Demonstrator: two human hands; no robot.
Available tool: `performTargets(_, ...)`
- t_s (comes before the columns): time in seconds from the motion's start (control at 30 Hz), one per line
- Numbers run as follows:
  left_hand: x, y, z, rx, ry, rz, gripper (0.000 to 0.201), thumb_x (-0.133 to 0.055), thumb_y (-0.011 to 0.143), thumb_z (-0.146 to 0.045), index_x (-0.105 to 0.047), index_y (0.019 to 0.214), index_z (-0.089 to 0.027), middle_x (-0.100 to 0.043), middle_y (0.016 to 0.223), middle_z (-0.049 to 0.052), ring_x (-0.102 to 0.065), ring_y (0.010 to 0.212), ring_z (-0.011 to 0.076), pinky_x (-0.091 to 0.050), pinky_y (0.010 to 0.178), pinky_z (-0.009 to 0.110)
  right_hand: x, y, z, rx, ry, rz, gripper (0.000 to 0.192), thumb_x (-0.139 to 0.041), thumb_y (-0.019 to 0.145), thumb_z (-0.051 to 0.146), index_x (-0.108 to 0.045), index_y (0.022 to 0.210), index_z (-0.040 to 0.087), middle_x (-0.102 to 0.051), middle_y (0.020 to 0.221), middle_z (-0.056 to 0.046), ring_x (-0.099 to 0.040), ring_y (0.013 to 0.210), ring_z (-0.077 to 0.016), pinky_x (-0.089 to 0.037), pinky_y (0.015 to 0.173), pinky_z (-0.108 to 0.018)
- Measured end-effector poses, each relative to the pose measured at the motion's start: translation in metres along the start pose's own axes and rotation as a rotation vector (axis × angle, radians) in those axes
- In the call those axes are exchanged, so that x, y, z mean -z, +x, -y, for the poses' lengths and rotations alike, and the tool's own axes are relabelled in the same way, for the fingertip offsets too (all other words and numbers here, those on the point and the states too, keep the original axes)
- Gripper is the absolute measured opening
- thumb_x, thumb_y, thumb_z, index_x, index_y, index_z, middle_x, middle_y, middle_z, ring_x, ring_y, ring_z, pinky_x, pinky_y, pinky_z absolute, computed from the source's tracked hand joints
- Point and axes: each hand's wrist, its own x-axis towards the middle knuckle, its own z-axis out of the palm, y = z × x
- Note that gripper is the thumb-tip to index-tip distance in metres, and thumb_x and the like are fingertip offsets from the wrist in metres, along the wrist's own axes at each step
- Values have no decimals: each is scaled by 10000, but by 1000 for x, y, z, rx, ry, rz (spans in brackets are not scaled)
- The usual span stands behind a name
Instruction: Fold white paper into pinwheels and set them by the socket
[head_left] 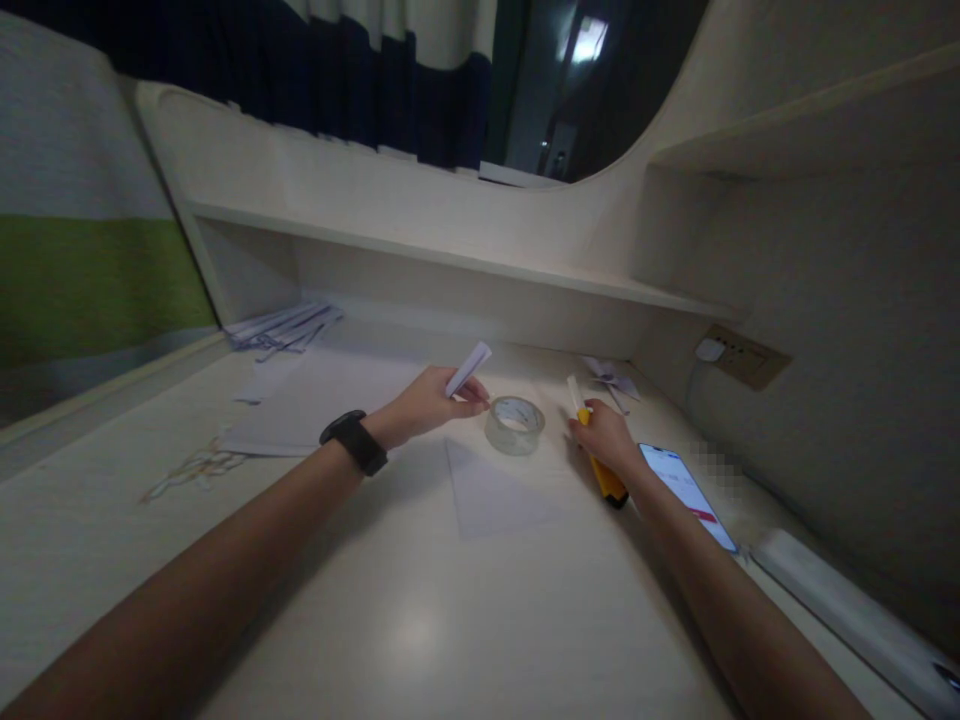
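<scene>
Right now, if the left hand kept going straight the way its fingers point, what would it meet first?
Probably the clear roll of tape, lying just beyond the left hand, which pinches a small folded white paper. Depth is hard to judge.

Bare desk (420, 620) nearest; tape roll (514, 425) and phone (686, 495) crowd the far side.

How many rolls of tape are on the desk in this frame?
1. A clear tape roll lies flat on the desk, between the left hand holding a folded paper and the right hand gripping a yellow cutter.
</scene>
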Motion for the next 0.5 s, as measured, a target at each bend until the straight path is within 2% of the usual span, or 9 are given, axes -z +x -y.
performTargets(0.1, -3, -20, -8, 83, -35, 10, 250, -688, 710, -320, -668, 888, -146, -686, 865, 71, -521, 558, 94, -327, 444, 195, -14, 3, 4, -52, 11, -6, 677, -587, 760, 313, -342, 1329, 37, -646, 1026, -205, -623, 943, -295, -443, 733, -311)
performTargets(0.17, -3, -33, -10, 117, -44, 21, 281, -683, 710, -354, -664, 905, -152, -686, 888, 73, -480, 507, 77, -282, 408, 193, -20, 3, 9, -57, 15, -11, 739, -598, 748, 322, -287, 1364, 57, -643, 1031, -200, -624, 941, -306, -441, 731, -324)
performTargets(0.27, -3, -49, -8, 158, -32, 20, 295, -679, 704, -385, -664, 898, -164, -694, 903, 75, -485, 501, 85, -254, 389, 196, -27, 3, 17, -16, 23, -38, 682, -585, 754, 323, -323, 1337, 87, -645, 1014, -188, -624, 937, -310, -436, 737, -335)
performTargets(0.33, -3, -57, -5, 162, -20, 4, 274, -683, 695, -380, -670, 866, -167, -700, 891, 77, -540, 556, 112, -292, 405, 201, -31, 3, 22, 20, 31, -57, 633, -594, 740, 308, -367, 1291, 91, -636, 1029, -187, -613, 962, -302, -433, 757, -328)
performTargets(0.43, -6, -63, 3, 112, 3, -36, 201, -687, 686, -334, -678, 795, -165, -705, 874, 81, -620, 726, 171, -433, 547, 238, -35, 4, 27, 29, 35, -75, 560, -599, 724, 273, -412, 1223, 99, -619, 1055, -185, -600, 988, -288, -429, 773, -314)
performTargets(0.5, -9, -65, 10, 85, 19, -66, 167, -679, 689, -312, -679, 770, -166, -708, 863, 78, -636, 802, 193, -473, 668, 278, -37, 5, 30, -3, 28, -72, 524, -585, 743, 285, -418, 1205, 102, -621, 1038, -184, -605, 973, -288, -432, 761, -318)
